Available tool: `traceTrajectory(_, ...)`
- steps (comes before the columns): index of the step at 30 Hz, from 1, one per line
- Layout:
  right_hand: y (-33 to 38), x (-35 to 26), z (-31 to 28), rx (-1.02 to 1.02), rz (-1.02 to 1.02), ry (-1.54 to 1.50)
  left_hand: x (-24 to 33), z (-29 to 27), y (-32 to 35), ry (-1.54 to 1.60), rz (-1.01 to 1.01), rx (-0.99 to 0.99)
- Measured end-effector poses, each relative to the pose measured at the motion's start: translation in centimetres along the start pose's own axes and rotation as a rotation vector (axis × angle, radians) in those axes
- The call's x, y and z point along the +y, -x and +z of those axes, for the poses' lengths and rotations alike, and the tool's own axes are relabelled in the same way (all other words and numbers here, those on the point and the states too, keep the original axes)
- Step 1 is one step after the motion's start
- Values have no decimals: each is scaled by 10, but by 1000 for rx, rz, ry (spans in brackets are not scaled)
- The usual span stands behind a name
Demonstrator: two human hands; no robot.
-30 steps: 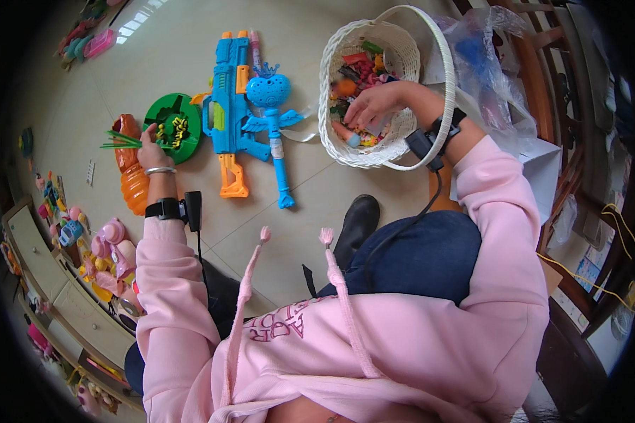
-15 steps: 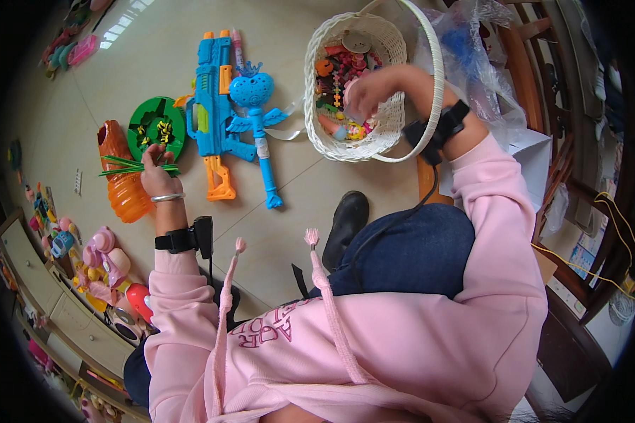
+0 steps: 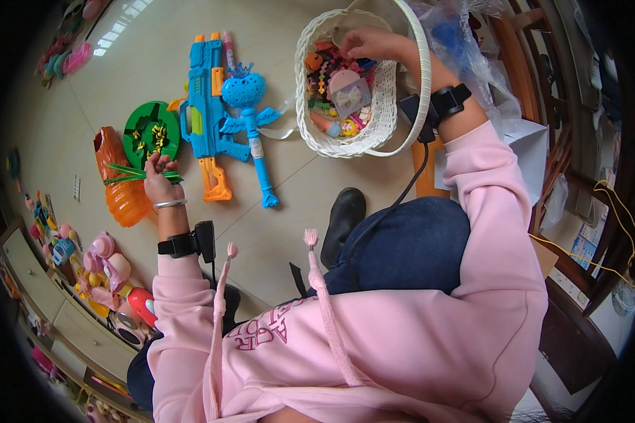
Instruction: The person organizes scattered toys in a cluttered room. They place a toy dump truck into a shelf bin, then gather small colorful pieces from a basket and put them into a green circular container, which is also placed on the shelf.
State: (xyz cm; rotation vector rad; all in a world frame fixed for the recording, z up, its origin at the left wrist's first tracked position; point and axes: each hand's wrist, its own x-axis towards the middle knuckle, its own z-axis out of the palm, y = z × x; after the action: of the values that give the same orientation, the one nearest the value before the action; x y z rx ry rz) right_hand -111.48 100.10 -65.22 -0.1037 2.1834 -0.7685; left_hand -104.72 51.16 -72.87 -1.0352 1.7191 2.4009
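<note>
My left hand (image 3: 164,180) is closed around a bunch of thin green sticks (image 3: 127,173), just over the near edge of a round green toy tray (image 3: 132,127). Small yellow-and-black bee pieces (image 3: 159,135) lie in that tray. Beside it rests an orange ribbed, translucent toy barrel (image 3: 127,203). My right hand (image 3: 368,44) is inside a white wicker basket (image 3: 303,113), at its far end. Its fingers are bent together, and anything in them is hidden. Below it in the basket lie a pink round piece (image 3: 342,81), a clear packet (image 3: 353,99) and colourful trinkets.
A blue-and-orange toy gun (image 3: 206,99) and a blue winged wand (image 3: 251,127) lie on the tiled floor between my hands. Crumpled clear plastic (image 3: 466,56) is right of the basket. Several toys stand along a cabinet (image 3: 85,331) at left.
My right hand has moved from the basket's middle to its far end. The pink round piece and clear packet now show in the basket. My left hand keeps the green sticks.
</note>
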Motion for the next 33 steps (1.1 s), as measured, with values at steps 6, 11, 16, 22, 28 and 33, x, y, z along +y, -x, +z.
traceTrajectory(6,12,10,61,139,64,403,-4,-9,1,24,-42,24)
traceTrajectory(11,16,19,92,173,-76,436,-2,-8,3,46,-43,0)
traceTrajectory(16,27,40,64,175,-223,545,3,-8,2,56,-14,-14)
traceTrajectory(22,35,45,26,-36,-113,-151,2,-14,0,87,-40,-6)
traceTrajectory(28,25,24,0,215,-97,-482,9,-17,-4,123,-39,-1)
traceTrajectory(33,22,5,3,234,-94,-424,15,-20,-4,99,-30,28)
